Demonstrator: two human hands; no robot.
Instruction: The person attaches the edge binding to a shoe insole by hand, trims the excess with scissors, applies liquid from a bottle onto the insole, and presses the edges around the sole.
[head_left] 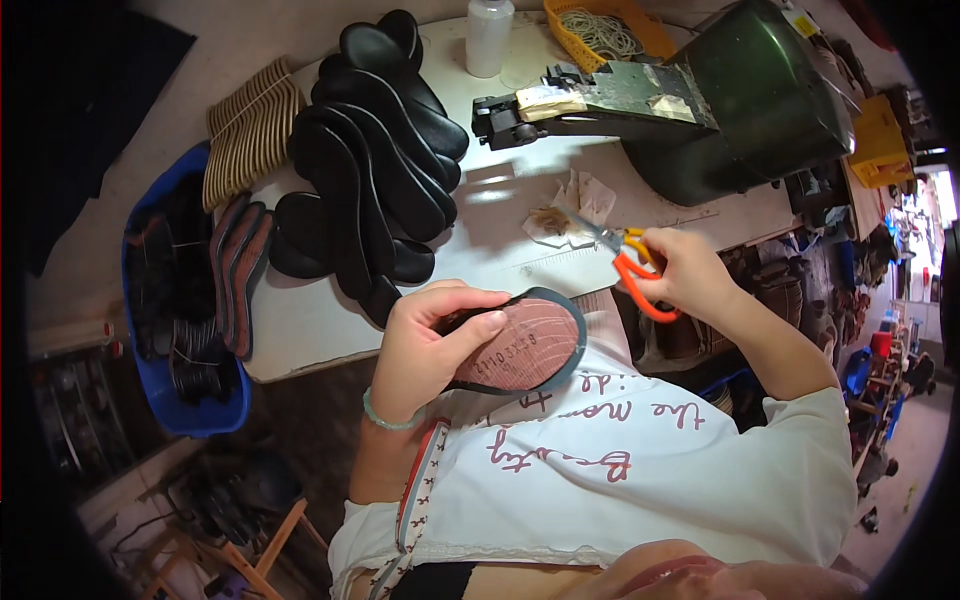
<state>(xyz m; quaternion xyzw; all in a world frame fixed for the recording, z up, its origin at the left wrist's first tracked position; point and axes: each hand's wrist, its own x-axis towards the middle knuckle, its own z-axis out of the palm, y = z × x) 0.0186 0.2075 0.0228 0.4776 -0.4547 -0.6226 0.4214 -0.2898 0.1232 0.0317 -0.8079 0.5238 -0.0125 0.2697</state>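
My left hand [425, 340] grips a shoe insole [535, 345], thumb on its reddish-brown underside and fingers beneath. A dark rim runs round the insole's broad rounded end, which points right. In my right hand [690, 270] is a pair of scissors [640, 285] with orange and yellow handle loops. The blades point up and left, apart from the insole, over a crumpled, stained tissue [570, 212] on the table. Left of the tissue lies a heap of glossy black insoles [375, 165].
A green sewing machine [745, 95] takes up the white table's [310, 335] right side. A translucent bottle [489, 40] and an orange basket [650, 35] of cord stand at the back. Tied tan strips [255, 130] and a blue tub [215, 412] of dark pieces are at left.
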